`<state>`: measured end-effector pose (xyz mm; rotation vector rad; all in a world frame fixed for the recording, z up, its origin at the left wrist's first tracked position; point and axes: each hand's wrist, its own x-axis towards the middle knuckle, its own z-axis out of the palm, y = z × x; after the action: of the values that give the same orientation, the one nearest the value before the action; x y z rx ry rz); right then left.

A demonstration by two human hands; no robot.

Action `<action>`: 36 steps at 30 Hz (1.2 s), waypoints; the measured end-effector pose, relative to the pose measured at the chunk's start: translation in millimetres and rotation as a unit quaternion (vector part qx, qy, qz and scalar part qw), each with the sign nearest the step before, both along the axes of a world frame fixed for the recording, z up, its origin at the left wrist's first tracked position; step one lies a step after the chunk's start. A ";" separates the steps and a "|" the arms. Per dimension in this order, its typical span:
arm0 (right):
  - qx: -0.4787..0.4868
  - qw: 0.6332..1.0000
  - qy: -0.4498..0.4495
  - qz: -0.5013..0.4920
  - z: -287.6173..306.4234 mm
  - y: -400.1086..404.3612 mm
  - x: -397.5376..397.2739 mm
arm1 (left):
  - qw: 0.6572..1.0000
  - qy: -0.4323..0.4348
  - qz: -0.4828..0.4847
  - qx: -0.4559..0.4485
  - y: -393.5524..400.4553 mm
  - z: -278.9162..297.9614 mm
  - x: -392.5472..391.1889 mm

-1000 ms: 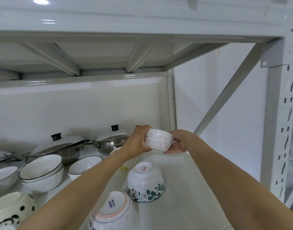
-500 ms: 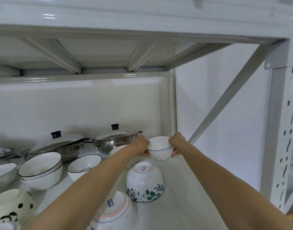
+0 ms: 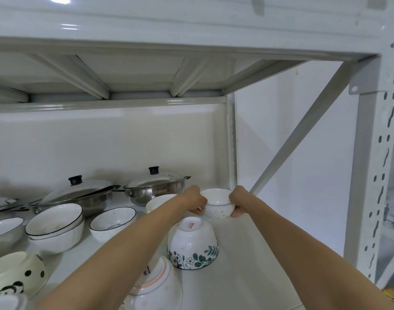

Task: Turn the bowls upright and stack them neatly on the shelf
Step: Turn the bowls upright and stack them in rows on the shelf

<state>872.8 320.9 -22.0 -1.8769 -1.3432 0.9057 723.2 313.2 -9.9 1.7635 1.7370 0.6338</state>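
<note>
A small white bowl with faint pink dots [image 3: 218, 203] is upright at the back right of the white shelf [image 3: 243, 260]. My left hand [image 3: 193, 201] grips its left side and my right hand [image 3: 237, 201] grips its right side. In front of it a white bowl with a green floral band [image 3: 192, 245] stands upside down. Nearer to me a pink-rimmed bowl [image 3: 157, 285] also lies upside down, partly behind my left forearm. Another white bowl [image 3: 157, 202] sits upright just left of my left hand.
Black-rimmed bowls [image 3: 55, 224] [image 3: 113, 221] sit upright at the left, a panda-print bowl [image 3: 15, 274] lies tilted at the front left. Two lidded steel pans [image 3: 155, 185] [image 3: 84, 195] stand at the back. A diagonal brace [image 3: 303, 128] and a perforated post [image 3: 374, 153] bound the right side.
The dotted bowl was turned from tilted to upright and carried back and down toward the shelf's rear right corner, both hands staying on it.
</note>
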 end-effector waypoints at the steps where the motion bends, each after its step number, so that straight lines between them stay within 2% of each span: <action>1: -0.001 1.000 -0.016 0.005 -0.3 -0.4 0.8 | 1.000 0.005 -0.006 -0.007 -2.7 1.2 -1.9; 3: 0.020 0.997 -0.075 0.013 1.3 -2.6 2.0 | 1.000 0.023 -0.014 -0.016 -9.8 5.2 -6.8; 6: 0.136 0.973 -0.184 -0.002 5.6 -9.2 2.4 | 0.999 0.049 -0.017 -0.011 -20.6 11.4 -16.3; 9: 0.194 0.958 -0.212 0.000 18.5 -23.7 -5.2 | 0.999 0.052 -0.014 -0.002 -32.7 16.4 -28.4; 11: 0.159 0.967 -0.192 0.051 27.0 -32.9 -13.5 | 0.998 0.054 -0.017 -0.019 -43.7 19.8 -36.9; 14: 0.035 0.979 -0.142 0.142 34.8 -53.0 -27.9 | 0.992 0.094 -0.024 -0.075 -59.2 22.7 -50.5; 17: -0.066 0.975 -0.138 0.162 35.7 -76.4 -38.3 | 0.982 0.131 -0.016 -0.138 -76.2 21.4 -61.6; 20: -0.135 0.970 -0.097 0.178 27.2 -95.3 -42.4 | 0.972 0.121 -0.023 -0.200 -90.5 14.2 -66.6; 22: -0.129 0.971 -0.076 0.188 20.0 -103.1 -45.2 | 0.971 0.103 -0.027 -0.215 -95.7 8.3 -67.3; 26: -0.146 0.970 -0.091 0.170 16.3 -115.0 -55.5 | 0.979 0.078 -0.015 -0.189 -98.3 1.4 -66.1; 29: -0.141 0.978 -0.072 0.134 16.7 -122.9 -60.8 | 0.981 0.060 -0.017 -0.182 -96.0 -0.8 -66.4; 36: -0.087 0.992 -0.056 0.078 19.6 -127.0 -66.0 | 0.990 -0.025 -0.020 -0.136 -105.8 5.2 -67.0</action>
<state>806.8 194.0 -2.4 -2.0002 -1.5407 1.0374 656.2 207.4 -4.7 1.5764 1.6619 0.3978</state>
